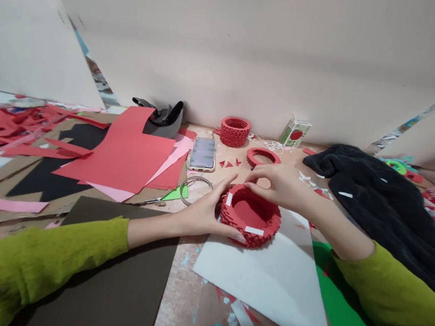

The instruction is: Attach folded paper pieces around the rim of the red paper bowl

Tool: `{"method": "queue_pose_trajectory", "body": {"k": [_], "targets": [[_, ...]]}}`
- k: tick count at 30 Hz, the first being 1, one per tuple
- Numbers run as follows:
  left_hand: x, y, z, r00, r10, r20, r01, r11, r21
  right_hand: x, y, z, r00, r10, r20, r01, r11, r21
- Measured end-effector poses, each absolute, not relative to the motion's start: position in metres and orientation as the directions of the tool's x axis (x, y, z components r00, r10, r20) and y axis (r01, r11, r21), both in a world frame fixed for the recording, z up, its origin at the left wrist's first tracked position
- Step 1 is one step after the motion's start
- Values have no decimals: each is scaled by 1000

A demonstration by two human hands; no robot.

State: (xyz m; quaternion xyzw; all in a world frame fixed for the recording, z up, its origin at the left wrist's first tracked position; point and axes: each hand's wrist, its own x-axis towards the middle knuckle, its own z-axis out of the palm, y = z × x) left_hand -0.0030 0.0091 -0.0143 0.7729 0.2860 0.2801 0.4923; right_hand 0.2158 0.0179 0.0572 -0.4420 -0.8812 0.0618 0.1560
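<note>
A round red bowl-like piece point(251, 211) with a toothed, layered wall and a flat red bottom rests on a white sheet point(263, 280). Short white strips point(254, 231) lie across its rim at the front and the left. My left hand point(213, 211) curves around its left side, thumb at the front and fingers at the back. At the back rim, my right hand point(267, 183) has its thumb and index finger pinched together; whatever is between them is hidden. Behind that hand lies a thin red toothed ring point(263, 157), and farther back stands a taller red ring point(235, 132).
Left are red sheets point(126, 154), a dark board point(114, 276), scissors point(152, 201) and a tape roll point(195, 190). A phone point(203, 154), a cap point(166, 118) and a small carton point(296, 133) stand near the back wall. Dark cloth point(375, 198) and a green sheet point(353, 304) lie right.
</note>
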Motion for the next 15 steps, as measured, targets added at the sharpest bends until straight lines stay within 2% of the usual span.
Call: {"method": "queue_pose_trajectory", "body": {"k": [2,5,7,9,12,15], "targets": [[-3,9,-14,683,715,150,161,-347,924,212,16,57,-563,801,204,787,595,-164],[-2,9,-15,685,711,159,138,-341,930,206,14,56,-548,815,189,834,550,48],[-2,9,-14,678,717,162,139,-342,929,209,16,59,-517,829,212,856,500,131],[-2,9,-12,674,721,158,151,-345,926,220,20,65,-452,847,281,892,431,135],[-3,9,-10,681,717,148,171,-352,920,251,27,81,-245,880,407,968,242,61],[-3,9,-10,679,721,138,188,-353,916,286,29,98,-3,912,409,1000,-5,18]]}}
